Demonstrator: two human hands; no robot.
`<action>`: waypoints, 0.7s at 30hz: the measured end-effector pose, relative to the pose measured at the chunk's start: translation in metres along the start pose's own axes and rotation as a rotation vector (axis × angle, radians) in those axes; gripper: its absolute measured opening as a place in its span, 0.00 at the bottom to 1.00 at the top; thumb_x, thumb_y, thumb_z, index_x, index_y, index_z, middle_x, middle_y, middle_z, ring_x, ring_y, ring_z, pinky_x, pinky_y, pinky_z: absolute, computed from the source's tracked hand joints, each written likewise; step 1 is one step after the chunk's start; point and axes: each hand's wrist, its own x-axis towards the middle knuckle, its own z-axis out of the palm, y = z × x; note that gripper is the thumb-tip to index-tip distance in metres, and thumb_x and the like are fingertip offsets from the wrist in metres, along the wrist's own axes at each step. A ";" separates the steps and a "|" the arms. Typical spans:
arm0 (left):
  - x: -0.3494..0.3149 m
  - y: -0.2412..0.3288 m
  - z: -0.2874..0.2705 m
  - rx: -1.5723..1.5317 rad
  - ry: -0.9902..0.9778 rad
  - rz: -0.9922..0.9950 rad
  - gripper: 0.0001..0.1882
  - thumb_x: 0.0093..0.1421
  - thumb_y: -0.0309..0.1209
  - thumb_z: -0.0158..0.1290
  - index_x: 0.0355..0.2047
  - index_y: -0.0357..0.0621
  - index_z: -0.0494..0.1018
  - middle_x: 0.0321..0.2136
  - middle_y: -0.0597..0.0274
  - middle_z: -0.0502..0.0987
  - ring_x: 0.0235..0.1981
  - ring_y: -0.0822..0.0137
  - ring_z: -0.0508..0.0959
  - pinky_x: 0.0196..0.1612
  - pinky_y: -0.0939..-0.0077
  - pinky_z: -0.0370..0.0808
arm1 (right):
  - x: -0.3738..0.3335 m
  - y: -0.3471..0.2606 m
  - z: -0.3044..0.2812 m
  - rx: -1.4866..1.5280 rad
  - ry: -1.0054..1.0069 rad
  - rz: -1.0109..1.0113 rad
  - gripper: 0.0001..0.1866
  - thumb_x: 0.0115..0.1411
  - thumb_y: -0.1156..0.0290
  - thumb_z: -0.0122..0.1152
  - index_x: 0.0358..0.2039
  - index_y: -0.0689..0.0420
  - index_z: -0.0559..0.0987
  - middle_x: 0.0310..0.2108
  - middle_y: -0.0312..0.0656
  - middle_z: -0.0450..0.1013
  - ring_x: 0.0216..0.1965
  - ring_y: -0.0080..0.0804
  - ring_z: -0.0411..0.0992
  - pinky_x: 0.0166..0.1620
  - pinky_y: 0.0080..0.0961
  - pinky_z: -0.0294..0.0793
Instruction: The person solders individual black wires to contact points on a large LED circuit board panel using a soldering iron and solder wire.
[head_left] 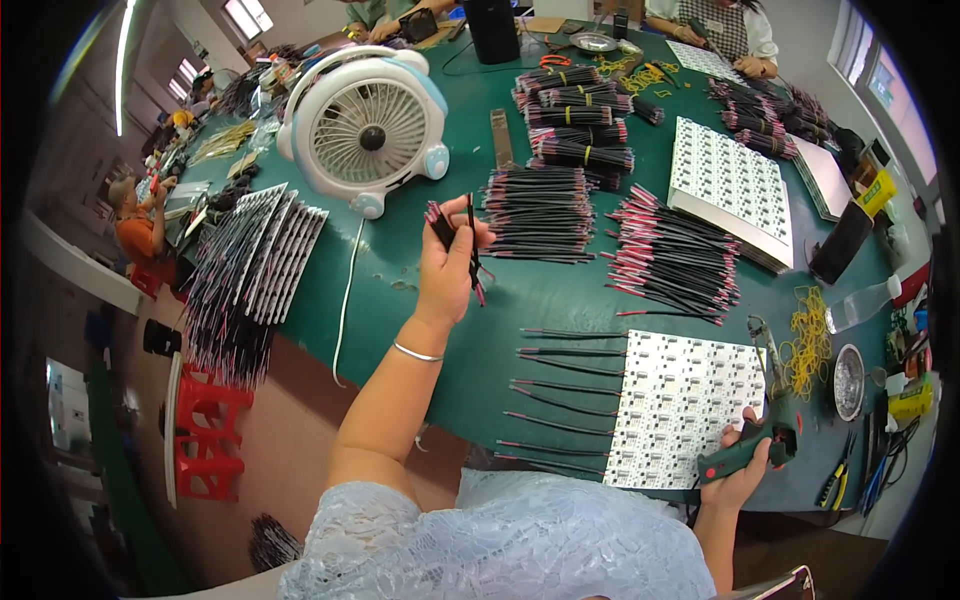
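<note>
My left hand (445,278) is closed round a small bunch of black wires (438,226) with red ends, raised over the table's near middle. Low on the right, my right hand (733,486) grips a dark green soldering gun (738,461) by its body. The gun lies over the lower right corner of a white circuit board panel (665,400) with rows of small parts. Along the panel's left edge, several black wires (565,390) stick out to the left in spaced pairs; their joints are too small to make out.
A white fan (372,138) stands left of several wire bundles (540,213). Loose wires (672,252) lie beyond the panel, near stacked panels (730,185). Wired panels (265,255) overhang the left edge. Rightward are yellow bands (806,345), a metal bowl (848,383) and a bottle (862,306). Co-workers sit farther off.
</note>
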 end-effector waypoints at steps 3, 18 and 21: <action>0.006 -0.009 -0.001 -0.150 -0.041 -0.030 0.13 0.67 0.30 0.44 0.51 0.46 0.62 0.30 0.66 0.72 0.25 0.75 0.69 0.29 0.81 0.68 | -0.004 0.000 -0.001 -0.002 0.024 -0.001 0.19 0.68 0.59 0.40 0.51 0.60 0.65 0.49 0.45 0.69 0.27 0.22 0.68 0.45 0.24 0.70; 0.016 0.028 0.121 0.947 -0.855 0.268 0.16 0.44 0.17 0.58 0.36 0.43 0.74 0.28 0.57 0.72 0.28 0.56 0.75 0.30 0.69 0.74 | 0.006 -0.082 0.009 -0.600 -0.162 -0.027 0.32 0.59 0.51 0.54 0.51 0.68 0.67 0.42 0.50 0.73 0.23 0.28 0.72 0.23 0.22 0.72; 0.000 0.014 0.131 0.962 -1.008 0.274 0.12 0.49 0.22 0.53 0.36 0.46 0.74 0.28 0.59 0.71 0.27 0.57 0.75 0.29 0.69 0.74 | 0.010 -0.101 -0.001 -0.932 -0.286 -0.142 0.31 0.56 0.52 0.58 0.48 0.69 0.72 0.36 0.47 0.76 0.23 0.26 0.74 0.26 0.23 0.73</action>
